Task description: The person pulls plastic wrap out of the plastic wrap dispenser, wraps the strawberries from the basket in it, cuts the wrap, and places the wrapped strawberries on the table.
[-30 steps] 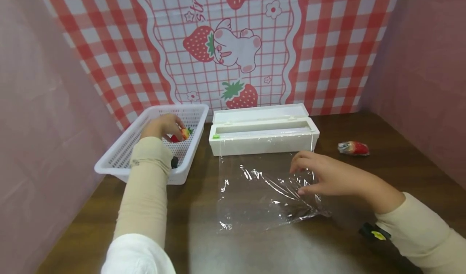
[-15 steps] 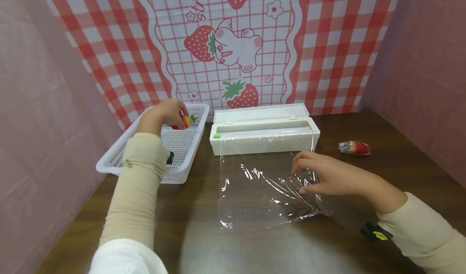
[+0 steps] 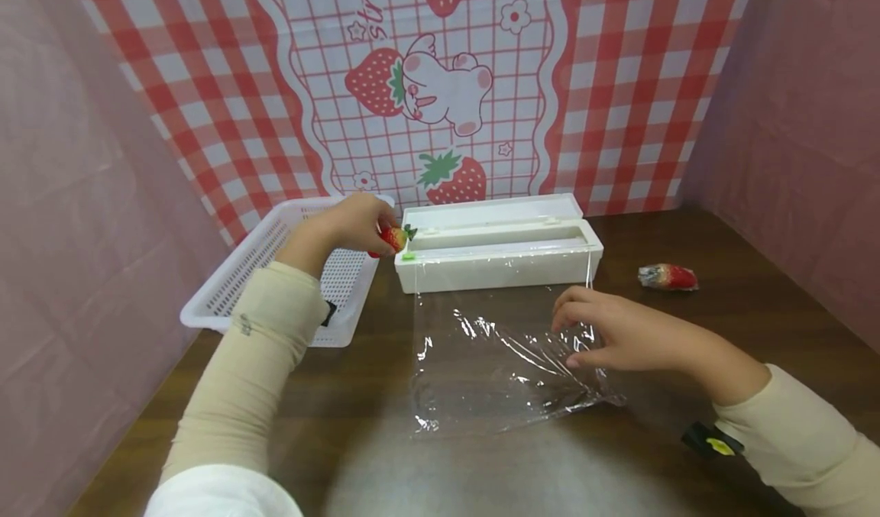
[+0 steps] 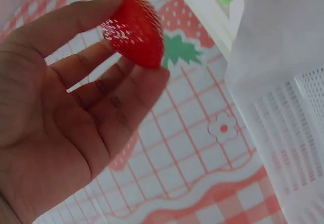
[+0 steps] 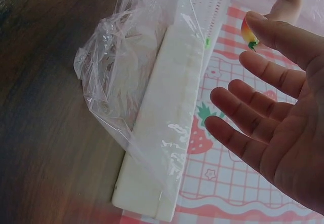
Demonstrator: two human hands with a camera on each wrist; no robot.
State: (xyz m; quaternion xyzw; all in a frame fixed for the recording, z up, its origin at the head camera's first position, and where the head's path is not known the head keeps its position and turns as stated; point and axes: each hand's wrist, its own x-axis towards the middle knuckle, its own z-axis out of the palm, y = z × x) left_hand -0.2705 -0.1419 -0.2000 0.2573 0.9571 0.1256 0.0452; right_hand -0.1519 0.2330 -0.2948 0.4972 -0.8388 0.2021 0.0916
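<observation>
My left hand (image 3: 357, 223) pinches a strawberry (image 4: 135, 30) between thumb and fingers, over the gap between basket and white box. In the head view its green leaves point right, towards the box's left end. My right hand (image 3: 608, 330) hovers over the right side of a sheet of cling film (image 3: 481, 372), its fingers loosely bent around nothing. The film runs out of the white cling film dispenser (image 3: 498, 273), whose lid stands open, and lies on the table with its near right corner crumpled. The right wrist view shows the right palm and spread fingers (image 5: 248, 112).
A white perforated basket (image 3: 351, 326) stands at the left. On the right of the table lies a strawberry wrapped in film (image 3: 668, 276). A green slider (image 3: 409, 256) sits at the dispenser's left end. A strawberry-print cloth (image 3: 619, 120) hangs behind.
My left hand has lifted the strawberry up out of the basket and carried it right, to the left end of the dispenser. The right hand and the film have stayed nearly still.
</observation>
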